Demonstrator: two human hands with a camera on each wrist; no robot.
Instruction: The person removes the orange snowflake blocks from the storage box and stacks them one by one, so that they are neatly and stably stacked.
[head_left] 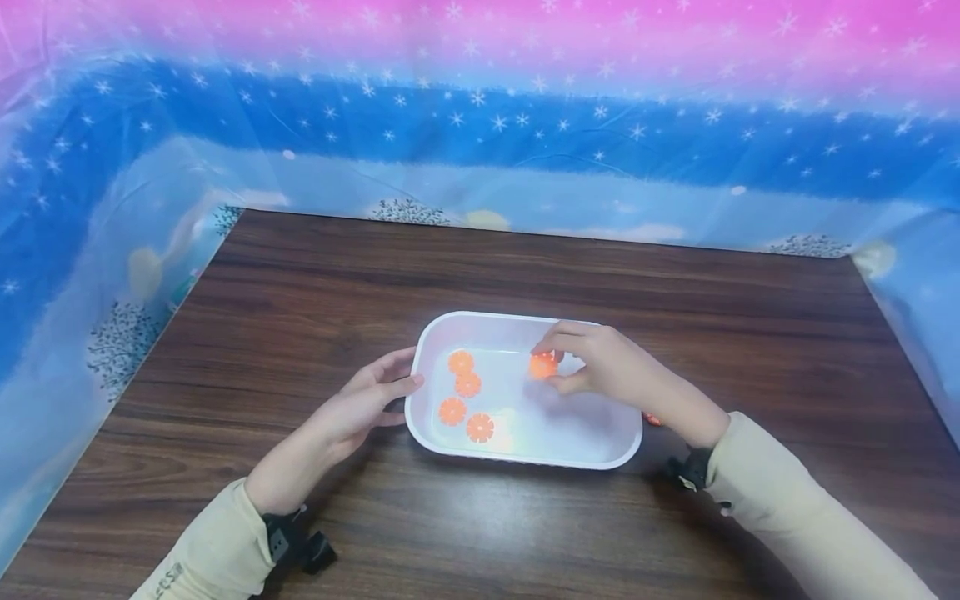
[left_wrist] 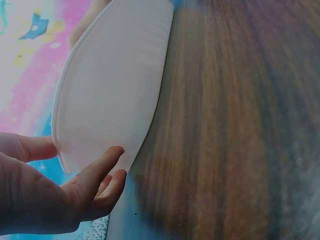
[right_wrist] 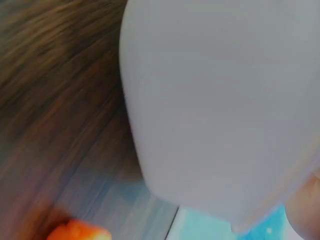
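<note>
A white plastic tub (head_left: 517, 408) with rounded corners stands on the table. At its left end my left hand (head_left: 360, 408) holds it, the thumb on the rim and the fingers (left_wrist: 107, 162) against the outer wall. Inside the tub, my right hand (head_left: 600, 358) pinches a small bright orange piece (head_left: 543, 365) between thumb and fingers. Several flat, round orange pieces with notched edges, like citrus slices, lie in the tub's left half, one of them an orange disc (head_left: 480, 427) nearest the front. The right wrist view shows mostly the tub's outer wall (right_wrist: 215, 100).
On the table beyond the tub's right end lies another orange object (right_wrist: 77, 232), largely hidden by the tub and my right arm in the head view. The dark wood table (head_left: 337, 275) meets a blue and pink snowflake-patterned cloth (head_left: 480, 108) at the back and sides.
</note>
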